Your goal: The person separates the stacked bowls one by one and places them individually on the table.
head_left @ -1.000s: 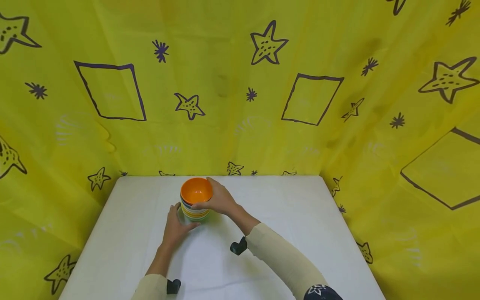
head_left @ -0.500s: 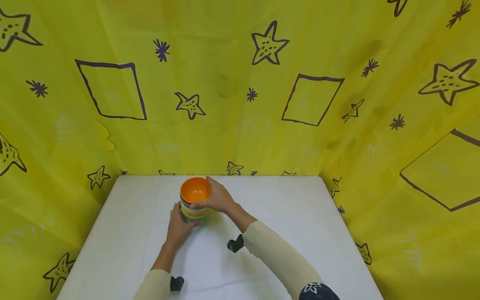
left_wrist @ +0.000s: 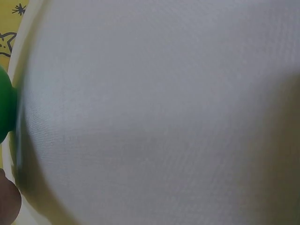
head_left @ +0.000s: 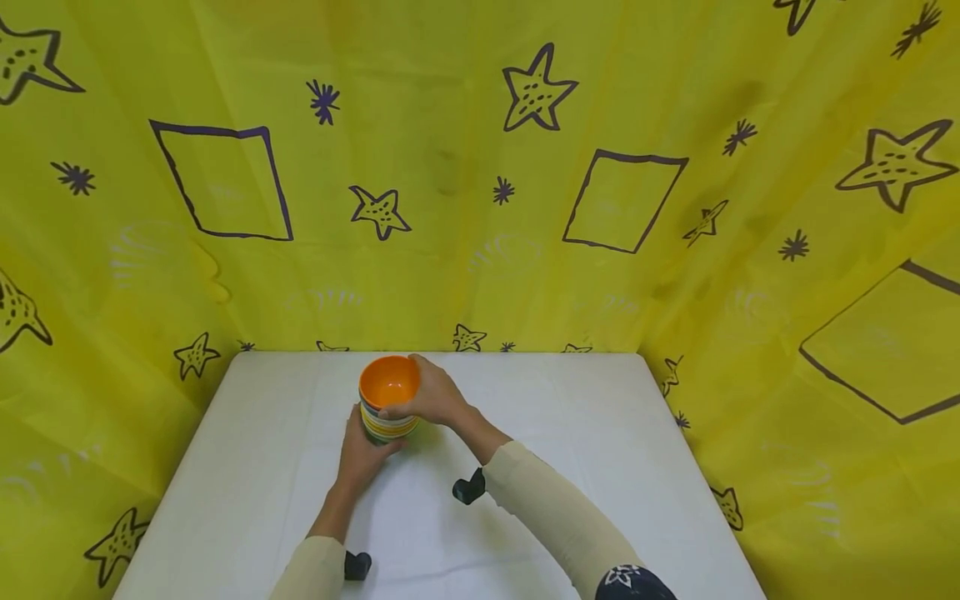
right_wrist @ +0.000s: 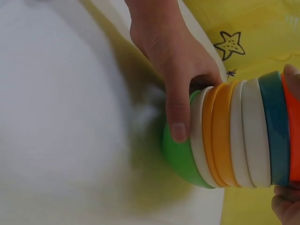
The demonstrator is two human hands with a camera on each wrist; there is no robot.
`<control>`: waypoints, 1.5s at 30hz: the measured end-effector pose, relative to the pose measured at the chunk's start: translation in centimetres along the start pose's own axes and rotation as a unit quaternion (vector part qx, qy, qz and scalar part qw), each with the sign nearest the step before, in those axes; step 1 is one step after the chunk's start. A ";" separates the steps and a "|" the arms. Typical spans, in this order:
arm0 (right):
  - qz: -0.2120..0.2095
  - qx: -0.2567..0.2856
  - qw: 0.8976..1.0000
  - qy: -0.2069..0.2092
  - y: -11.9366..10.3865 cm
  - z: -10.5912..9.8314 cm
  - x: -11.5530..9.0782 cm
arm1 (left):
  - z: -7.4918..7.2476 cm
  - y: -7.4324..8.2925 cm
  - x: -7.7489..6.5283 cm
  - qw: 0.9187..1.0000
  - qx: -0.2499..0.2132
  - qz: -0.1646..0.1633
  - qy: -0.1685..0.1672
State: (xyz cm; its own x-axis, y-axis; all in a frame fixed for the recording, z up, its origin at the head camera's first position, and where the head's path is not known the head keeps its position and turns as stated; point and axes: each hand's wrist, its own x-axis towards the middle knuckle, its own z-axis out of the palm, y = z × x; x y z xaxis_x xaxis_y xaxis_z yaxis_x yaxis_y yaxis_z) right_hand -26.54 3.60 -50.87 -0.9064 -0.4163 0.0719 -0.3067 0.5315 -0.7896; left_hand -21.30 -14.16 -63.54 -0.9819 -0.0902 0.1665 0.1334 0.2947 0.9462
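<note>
A stack of nested bowls stands at the far left-centre of the white table. Its top bowl is orange, with its hollow facing up. Below that, the right wrist view shows a teal bowl, several white and yellow-orange ones, and a green bowl lowest. My left hand grips the stack low down, its thumb on the green and white bowls. My right hand holds the orange bowl at its right side, fingers by the rim. Only part of the green bowl enters the left wrist view.
A white cloth covers the table. Yellow curtains with drawn stars and frames hang close along the back and both sides. A black wrist mount sits at my right cuff, another at my left.
The stack has shifted very slightly left, with both hands keeping their hold. My left forearm has drifted a little to the right and my right forearm a little to the left.
</note>
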 end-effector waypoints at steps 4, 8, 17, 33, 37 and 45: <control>-0.003 0.005 1.000 0.005 0.1 0.1 0.0 | 0.2 -0.4 -0.2 1.000 -0.001 -0.001 0.005; -0.005 0.007 1.000 0.005 0.1 -0.1 0.0 | 0.4 -0.4 -0.4 1.000 -0.003 0.000 0.011; -0.035 0.007 0.999 0.019 -0.8 -1.5 -0.2 | 0.6 -0.4 -0.5 1.000 0.000 0.008 0.019; -0.021 0.058 0.986 0.155 1.3 -6.9 -2.3 | 0.5 0.2 -0.6 0.999 0.029 -0.005 0.013; 0.004 0.065 0.984 0.164 3.3 -7.1 -3.2 | 0.6 0.0 -0.7 0.999 0.028 -0.011 0.015; 0.048 0.063 0.984 0.158 7.0 -5.1 -4.8 | 0.3 0.1 -0.5 0.999 0.032 -0.030 0.003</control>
State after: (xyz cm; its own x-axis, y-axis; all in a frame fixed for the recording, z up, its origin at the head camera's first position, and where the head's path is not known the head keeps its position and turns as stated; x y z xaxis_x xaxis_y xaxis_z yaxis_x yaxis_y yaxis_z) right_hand -25.82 13.06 -53.63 -0.9807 -0.1078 0.1633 -0.1947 0.4527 -0.8702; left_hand -20.88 -13.75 -63.59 -0.9869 -0.1163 0.1113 0.0644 0.3485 0.9351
